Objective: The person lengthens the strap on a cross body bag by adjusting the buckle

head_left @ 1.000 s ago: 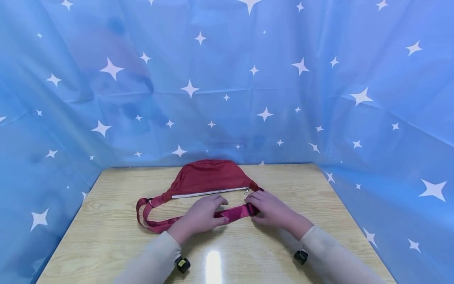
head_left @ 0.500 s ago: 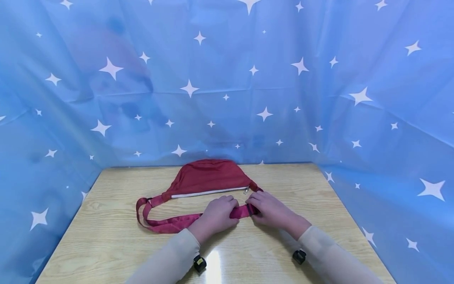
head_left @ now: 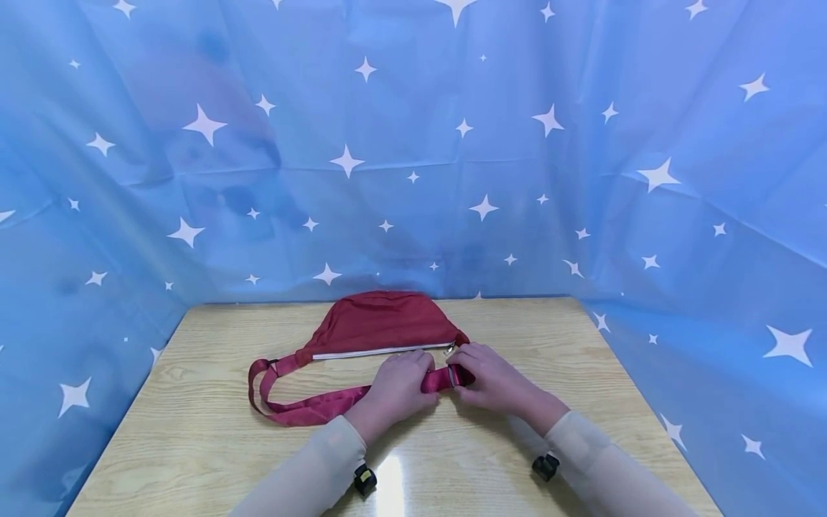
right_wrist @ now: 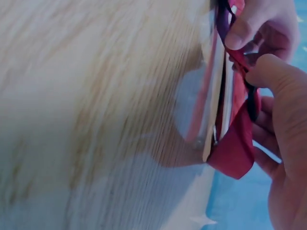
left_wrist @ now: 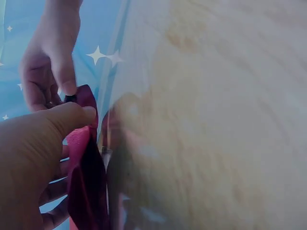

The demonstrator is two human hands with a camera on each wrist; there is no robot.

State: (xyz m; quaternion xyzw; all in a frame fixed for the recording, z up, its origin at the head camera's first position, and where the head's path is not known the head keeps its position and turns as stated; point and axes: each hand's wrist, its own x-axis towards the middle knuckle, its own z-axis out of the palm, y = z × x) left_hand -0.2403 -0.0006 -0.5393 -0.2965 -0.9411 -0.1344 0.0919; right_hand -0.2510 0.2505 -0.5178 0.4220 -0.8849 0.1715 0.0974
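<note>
A dark red waist bag (head_left: 388,323) lies at the back of the table, its white zipper (head_left: 368,352) facing the hands. Its strap (head_left: 316,408) loops out left and comes back in front of the bag. My left hand (head_left: 397,388) pinches the strap between thumb and fingers, just left of a dark buckle (head_left: 454,375). Thumb and fingers of my right hand (head_left: 496,380) grip the strap at that buckle. The right wrist view shows the buckle (right_wrist: 252,103) beside the right thumb, with a fold of strap (right_wrist: 235,148) hanging below. Fingers partly hide the buckle.
The wooden table (head_left: 194,445) has a bright light reflection near its front. A blue curtain (head_left: 413,143) with white stars surrounds it at the back and both sides. Small black cameras (head_left: 365,480) sit on both wrists.
My left hand has slid right along the strap and now pinches it close to the buckle. The right hand stays nearly in place, and the buckle has turned slightly.
</note>
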